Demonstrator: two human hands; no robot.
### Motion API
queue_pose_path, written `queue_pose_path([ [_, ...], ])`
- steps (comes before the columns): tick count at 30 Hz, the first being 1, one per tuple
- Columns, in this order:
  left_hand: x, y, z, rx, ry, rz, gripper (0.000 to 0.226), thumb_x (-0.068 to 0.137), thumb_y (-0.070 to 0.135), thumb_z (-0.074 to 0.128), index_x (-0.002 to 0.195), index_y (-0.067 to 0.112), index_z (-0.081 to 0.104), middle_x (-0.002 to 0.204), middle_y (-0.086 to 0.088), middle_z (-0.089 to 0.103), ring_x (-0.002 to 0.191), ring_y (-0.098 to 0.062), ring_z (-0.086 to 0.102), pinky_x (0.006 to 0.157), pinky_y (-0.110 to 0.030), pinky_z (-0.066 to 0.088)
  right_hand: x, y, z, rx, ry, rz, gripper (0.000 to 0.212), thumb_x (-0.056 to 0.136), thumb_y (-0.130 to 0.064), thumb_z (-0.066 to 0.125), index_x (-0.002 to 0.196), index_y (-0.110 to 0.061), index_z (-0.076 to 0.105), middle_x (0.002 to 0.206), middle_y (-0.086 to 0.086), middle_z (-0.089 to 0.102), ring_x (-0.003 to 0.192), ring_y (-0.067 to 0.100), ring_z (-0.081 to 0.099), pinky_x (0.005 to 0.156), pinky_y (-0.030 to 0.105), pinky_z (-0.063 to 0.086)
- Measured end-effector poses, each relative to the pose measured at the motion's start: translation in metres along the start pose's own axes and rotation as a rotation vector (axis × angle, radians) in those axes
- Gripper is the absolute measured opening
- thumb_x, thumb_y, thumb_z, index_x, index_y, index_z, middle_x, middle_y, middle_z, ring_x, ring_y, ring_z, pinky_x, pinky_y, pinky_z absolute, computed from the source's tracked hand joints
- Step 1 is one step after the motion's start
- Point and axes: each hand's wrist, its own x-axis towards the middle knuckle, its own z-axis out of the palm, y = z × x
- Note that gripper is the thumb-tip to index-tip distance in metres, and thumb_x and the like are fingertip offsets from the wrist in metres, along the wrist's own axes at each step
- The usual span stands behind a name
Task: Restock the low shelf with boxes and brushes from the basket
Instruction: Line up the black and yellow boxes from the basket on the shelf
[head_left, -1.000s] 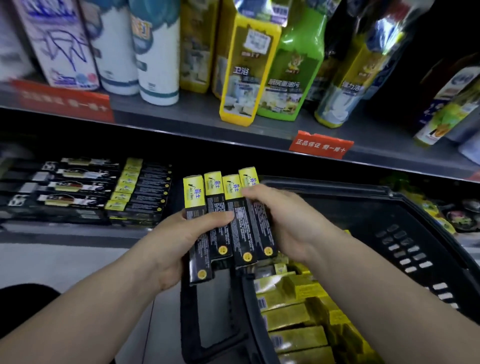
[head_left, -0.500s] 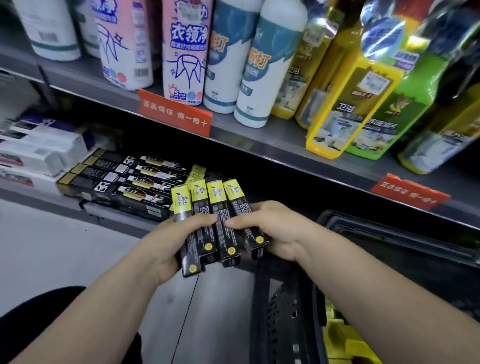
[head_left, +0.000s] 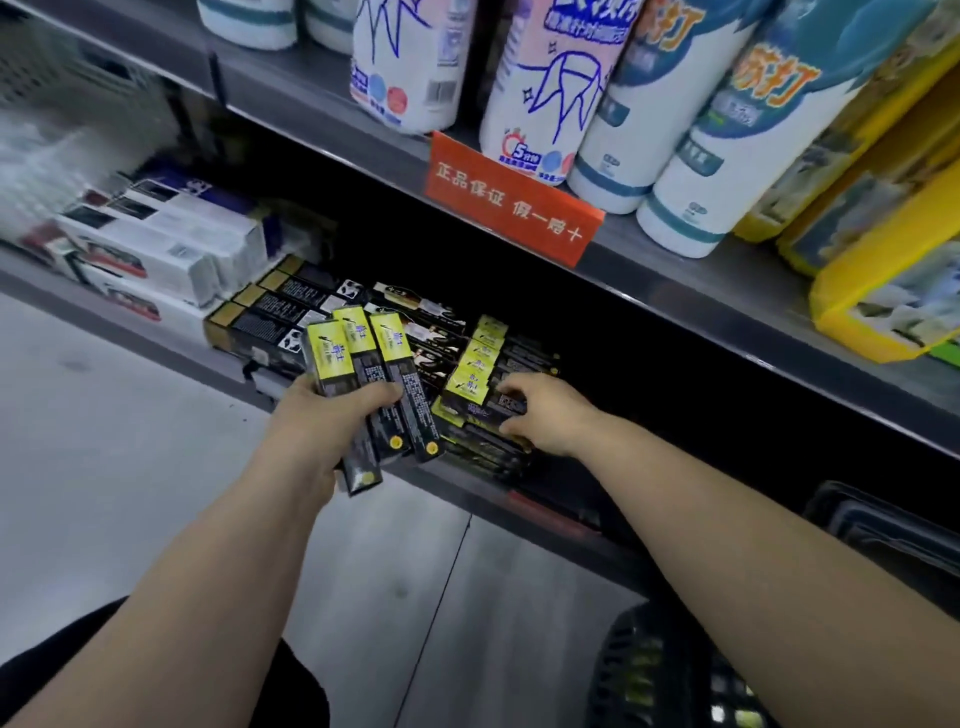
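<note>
My left hand (head_left: 324, 431) grips three long black boxes with yellow tops (head_left: 376, 382), fanned upright just in front of the low shelf (head_left: 457, 480). My right hand (head_left: 548, 415) reaches into that shelf and pinches one more black-and-yellow box (head_left: 491, 408) between thumb and fingers. That box lies on top of a stack of the same boxes (head_left: 480, 358). Only the black basket's (head_left: 670, 670) rim and mesh wall show at the bottom right; what it holds is mostly hidden behind my right forearm.
Black boxes with gold ends (head_left: 283, 309) and white boxes (head_left: 166, 244) lie on the low shelf left of the stack. The shelf above carries white spray bottles (head_left: 550, 88), yellow packs (head_left: 883, 270) and a red label (head_left: 511, 200). Grey floor lies below.
Both hands held four boxes together before. Now my right hand has taken one to the stack on the shelf and my left holds three. The view has swung left, away from the basket.
</note>
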Motion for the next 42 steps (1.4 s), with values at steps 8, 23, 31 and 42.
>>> queue_pose_path([
  [8,0.008,0.000,-0.003,0.008,0.003,-0.004,0.060,0.065,0.016,0.084,0.116,0.014,0.052,0.103,-0.008,0.069,0.091,-0.029,0.068,0.088,-0.050,0.052,0.011,0.003,0.021,-0.054,0.018,0.002,0.056,0.090,-0.024,0.061,0.141,-0.022,0.037,0.141,0.008,0.045,0.120,0.027,0.051,0.094,0.034,0.044],
  [23,-0.005,-0.005,0.015,-0.121,-0.122,-0.075,0.056,0.070,0.013,0.079,0.121,0.008,0.055,0.102,-0.013,0.071,0.083,-0.025,0.070,0.064,-0.036,0.057,-0.004,-0.021,0.003,0.691,0.076,-0.116,0.025,0.085,-0.051,0.057,0.102,-0.033,0.059,0.105,-0.015,0.058,0.106,0.009,0.054,0.091,0.024,0.043],
  [31,-0.006,-0.007,0.032,-0.215,-0.186,-0.072,0.049,0.073,0.013,0.076,0.118,0.010,0.057,0.096,-0.010,0.073,0.082,-0.023,0.071,0.071,-0.039,0.057,-0.016,-0.015,-0.005,0.801,-0.080,-0.209,0.031,0.084,-0.019,0.067,0.102,-0.038,0.051,0.090,-0.019,0.060,0.074,-0.009,0.061,0.069,0.010,0.042],
  [42,0.005,-0.021,0.045,-0.145,-0.065,-0.133,0.049,0.073,0.007,0.077,0.114,0.013,0.051,0.097,-0.012,0.068,0.082,-0.026,0.067,0.078,-0.043,0.055,0.017,0.022,-0.005,0.124,0.188,-0.014,0.042,0.095,-0.024,0.052,0.136,-0.023,0.042,0.134,0.008,0.043,0.118,0.025,0.047,0.095,0.033,0.043],
])
